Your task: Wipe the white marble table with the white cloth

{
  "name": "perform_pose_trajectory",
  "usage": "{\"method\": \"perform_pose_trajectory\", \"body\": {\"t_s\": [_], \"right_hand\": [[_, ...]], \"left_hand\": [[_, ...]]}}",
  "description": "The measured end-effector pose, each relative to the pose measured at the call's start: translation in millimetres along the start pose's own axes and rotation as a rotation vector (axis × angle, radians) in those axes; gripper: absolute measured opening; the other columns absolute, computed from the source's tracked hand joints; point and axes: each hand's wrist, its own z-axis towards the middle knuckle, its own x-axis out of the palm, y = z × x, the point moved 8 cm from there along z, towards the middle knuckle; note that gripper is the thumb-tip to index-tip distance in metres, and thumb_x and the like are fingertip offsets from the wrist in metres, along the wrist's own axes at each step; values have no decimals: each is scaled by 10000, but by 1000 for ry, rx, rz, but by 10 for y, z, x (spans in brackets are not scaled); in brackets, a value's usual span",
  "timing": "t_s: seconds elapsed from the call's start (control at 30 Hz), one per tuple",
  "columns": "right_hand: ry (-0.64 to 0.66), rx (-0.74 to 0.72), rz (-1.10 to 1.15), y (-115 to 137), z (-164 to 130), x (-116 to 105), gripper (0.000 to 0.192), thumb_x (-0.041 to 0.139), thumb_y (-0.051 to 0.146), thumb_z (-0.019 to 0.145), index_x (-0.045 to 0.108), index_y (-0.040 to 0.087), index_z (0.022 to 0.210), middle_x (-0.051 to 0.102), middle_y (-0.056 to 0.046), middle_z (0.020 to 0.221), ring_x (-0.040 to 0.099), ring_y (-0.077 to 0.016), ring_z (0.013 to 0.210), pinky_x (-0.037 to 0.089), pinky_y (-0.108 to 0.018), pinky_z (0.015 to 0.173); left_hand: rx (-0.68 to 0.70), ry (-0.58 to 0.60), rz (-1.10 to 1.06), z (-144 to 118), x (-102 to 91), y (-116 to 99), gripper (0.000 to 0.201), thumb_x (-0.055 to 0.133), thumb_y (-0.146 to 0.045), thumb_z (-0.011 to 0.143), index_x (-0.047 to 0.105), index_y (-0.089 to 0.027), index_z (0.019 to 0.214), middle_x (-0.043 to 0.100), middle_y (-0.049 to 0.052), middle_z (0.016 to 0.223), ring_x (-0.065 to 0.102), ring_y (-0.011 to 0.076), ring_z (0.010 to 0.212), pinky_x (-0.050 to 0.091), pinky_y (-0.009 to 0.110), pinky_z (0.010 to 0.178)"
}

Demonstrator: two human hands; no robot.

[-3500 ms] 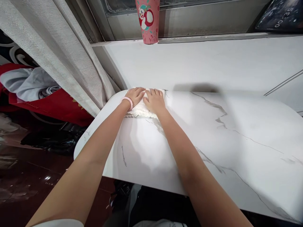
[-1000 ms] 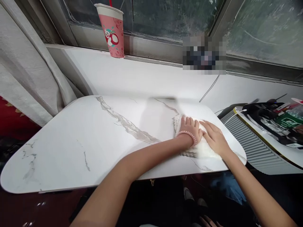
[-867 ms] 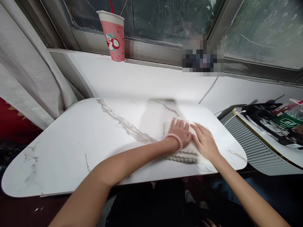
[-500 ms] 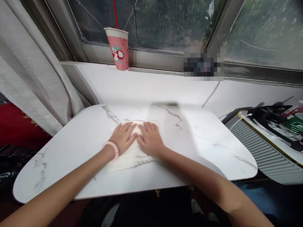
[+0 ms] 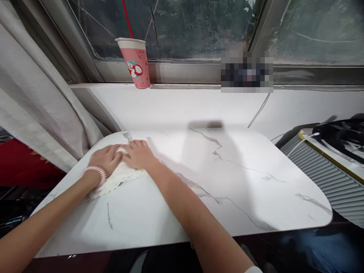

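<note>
The white cloth (image 5: 119, 176) lies bunched at the far left corner of the marble table (image 5: 227, 189), near the curtain (image 5: 42, 113). I have both palms flat on it — left hand (image 5: 104, 160) and right hand (image 5: 138, 154) side by side, fingers spread, pressing down. The risk I see: this close to the rounded edge, a hard push could carry the cloth off the table.

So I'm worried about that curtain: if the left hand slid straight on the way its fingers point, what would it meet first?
Probably not the curtain. The left hand, flat on the white cloth, points toward the right hand, which it meets first.
</note>
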Motion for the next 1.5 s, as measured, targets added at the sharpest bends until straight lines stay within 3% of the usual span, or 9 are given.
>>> {"method": "perform_pose_trajectory", "body": {"t_s": [0.1, 0.27, 0.47, 0.63, 0.87, 1.07, 1.23, 1.37, 1.5], "right_hand": [[-55, 105, -47, -551, -173, -257, 365, 456, 345, 990, 525, 194, 1316, 561, -106, 1365, 443, -245, 1299, 262, -424, 1126], [-117, 235, -80, -1535, -795, -841, 381, 477, 306, 972, 554, 184, 1324, 550, -111, 1400, 453, -249, 1315, 280, -438, 1133], [-168, 364, -232, -2521, -1789, -1625, 407, 403, 374, 968, 596, 216, 1290, 608, -106, 1336, 529, -268, 1253, 399, -461, 1075], [-172, 435, -316, -2861, -2413, -2003, 467, 332, 429, 981, 575, 191, 1301, 602, -123, 1337, 524, -270, 1268, 424, -463, 1070], [-120, 446, -304, -2589, -2739, -2012, 493, 299, 469, 990, 532, 237, 1357, 542, -98, 1424, 473, -269, 1336, 401, -507, 1095], [-106, 420, -313, -1763, -3417, -2006, 501, 297, 493, 996, 421, 331, 1453, 478, -55, 1485, 398, -265, 1404, 359, -535, 1139], [-58, 439, -332, -1132, -3902, -1960, 572, 345, 460, 986, 203, 429, 1540, 381, 10, 1550, 348, -273, 1433, 399, -539, 1112], [-35, 480, -363, -1061, -3888, -1925, 567, 335, 454, 986, 213, 413, 1538, 410, -15, 1531, 370, -283, 1417, 395, -549, 1103], [-21, 524, -393, -1362, -3517, -1842, 501, 276, 436, 997, 407, 286, 1457, 477, -92, 1472, 396, -292, 1389, 374, -534, 1107]], "left_hand": [[-9, 42, -2, 384, 29, -609, 523, 199, -334, 941, 483, -149, 1338, 590, 119, 1354, 522, 261, 1260, 357, 390, 1084], [108, 32, -88, 793, 82, -1898, 477, 294, -322, 961, 491, -168, 1366, 563, 106, 1396, 491, 248, 1291, 300, 403, 1126], [175, 18, -254, 812, 82, -3450, 506, 254, -334, 982, 509, -111, 1359, 544, 169, 1405, 449, 276, 1333, 235, 480, 1157], [297, 71, -305, 690, 33, -4235, 559, 236, -357, 992, 445, -76, 1427, 465, 175, 1480, 373, 281, 1395, 168, 479, 1192], [287, 169, -265, 296, -24, -4274, 594, 207, -360, 997, 345, -64, 1492, 382, 211, 1530, 320, 327, 1431, 181, 542, 1179], [475, 238, -238, -613, -212, -4293, 636, 266, -381, 973, 334, -29, 1498, 388, 243, 1517, 322, 402, 1421, 190, 615, 1165], [653, 323, -282, -1291, -306, -4230, 691, 317, -469, 949, 363, -51, 1497, 366, 239, 1528, 301, 426, 1429, 174, 646, 1172], [715, 292, -323, -1306, -341, -4167, 689, 323, -455, 947, 360, -38, 1494, 389, 252, 1511, 318, 409, 1424, 168, 618, 1184], [720, 253, -264, -909, -256, -4083, 661, 291, -424, 965, 331, -36, 1499, 390, 242, 1516, 332, 373, 1421, 168, 577, 1189]]}}
